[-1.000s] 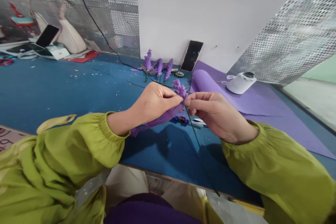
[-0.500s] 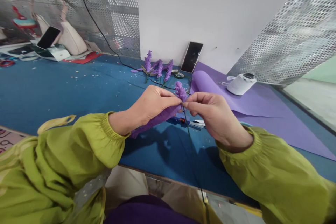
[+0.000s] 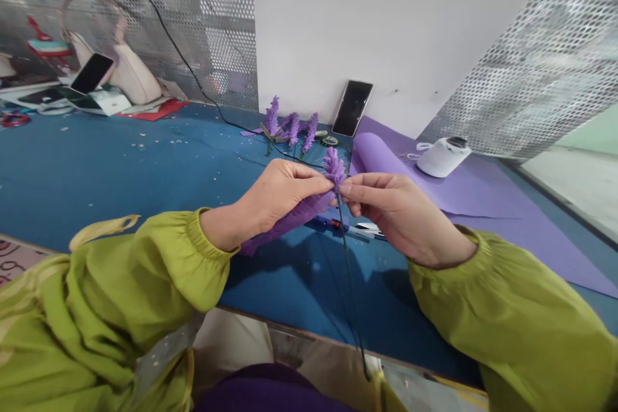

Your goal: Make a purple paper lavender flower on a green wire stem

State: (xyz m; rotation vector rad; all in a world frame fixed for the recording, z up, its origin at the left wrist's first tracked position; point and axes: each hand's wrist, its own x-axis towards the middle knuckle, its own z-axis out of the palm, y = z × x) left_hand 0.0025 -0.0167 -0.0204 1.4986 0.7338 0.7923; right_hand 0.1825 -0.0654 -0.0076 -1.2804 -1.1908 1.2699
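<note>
A purple paper flower (image 3: 333, 164) stands between my fingertips, its looped petals pointing up. My left hand (image 3: 277, 190) is closed in a pinch on a purple crepe paper strip (image 3: 290, 222) at the flower's base; the strip trails down to the left under that hand. From the other side, my right hand (image 3: 393, 206) pinches the flower's base with thumb and forefinger. A thin green stem (image 3: 350, 273) hangs from it past the table's front edge. Behind it on the table lies a blue tool (image 3: 328, 223) with a red light, partly hidden.
Several finished purple flowers (image 3: 292, 129) lie at the back beside a leaning phone (image 3: 353, 107). Purple paper (image 3: 483, 190) covers the right side, with a white container (image 3: 443, 158) on it. A black cable (image 3: 186, 58) crosses the blue table (image 3: 96, 167). A handbag (image 3: 138, 74) stands far left.
My right hand has shifted slightly right and now grips closer against the flower's base. The stem's lower end has swung a little left. My left hand has hardly moved.
</note>
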